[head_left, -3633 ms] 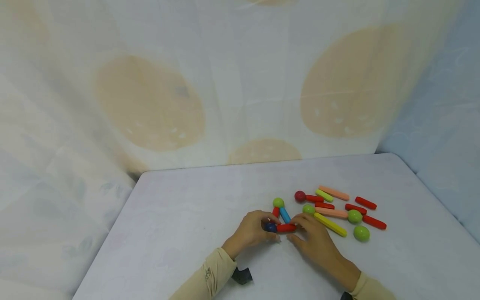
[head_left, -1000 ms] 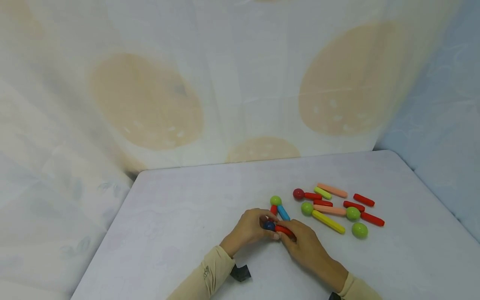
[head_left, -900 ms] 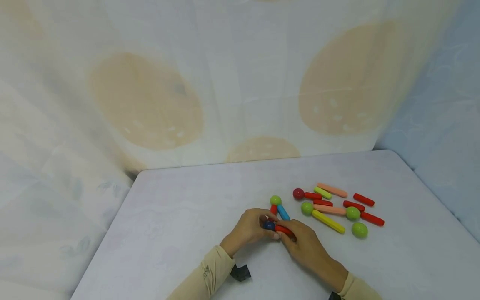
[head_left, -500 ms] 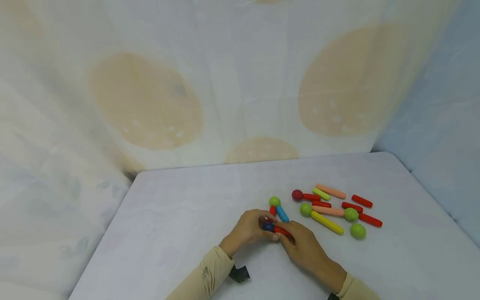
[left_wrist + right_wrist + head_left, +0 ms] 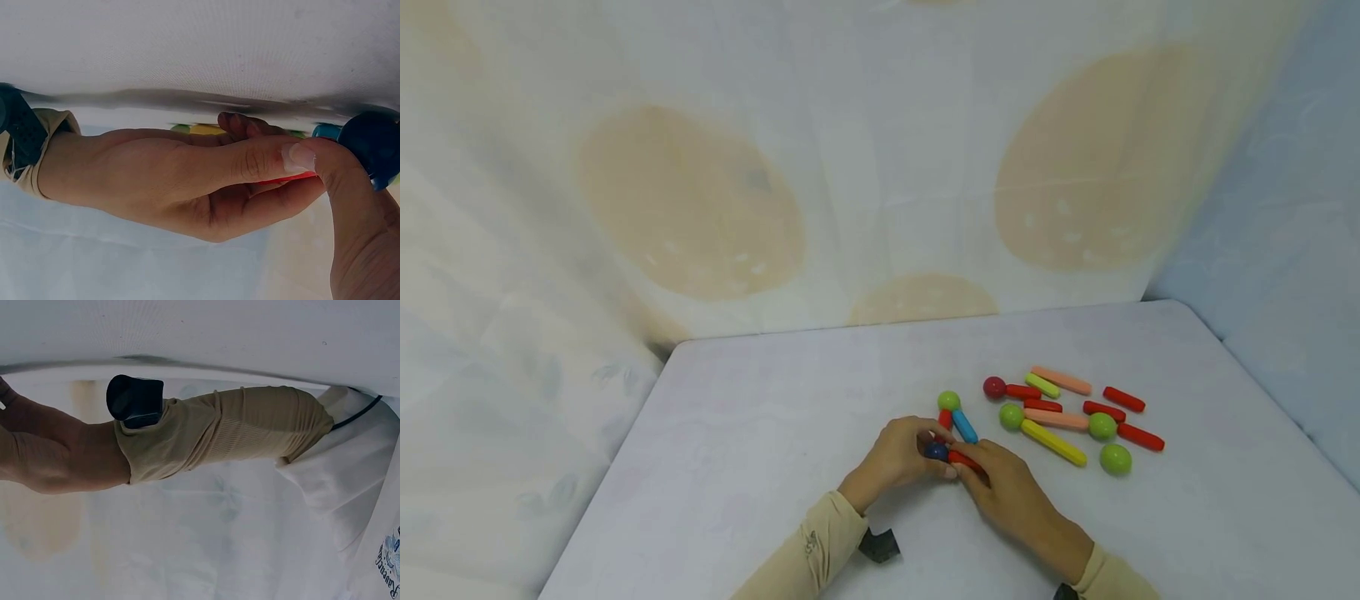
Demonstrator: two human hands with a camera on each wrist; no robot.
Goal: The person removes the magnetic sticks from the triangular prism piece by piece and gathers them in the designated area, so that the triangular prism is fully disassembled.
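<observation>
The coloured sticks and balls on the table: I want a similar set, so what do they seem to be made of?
The sticks and balls look like smooth painted wood or hard plastic; the frames cannot settle which. Signs: even solid colours, rounded ends, soft sheen. The blue ball between both hands looks glossy.

I'm at a makeshift recording corner: draped cloth with big pale-orange dots hangs behind my cloth-covered table, plain blue fabric closes the right side, and toy sticks lie scattered.
</observation>
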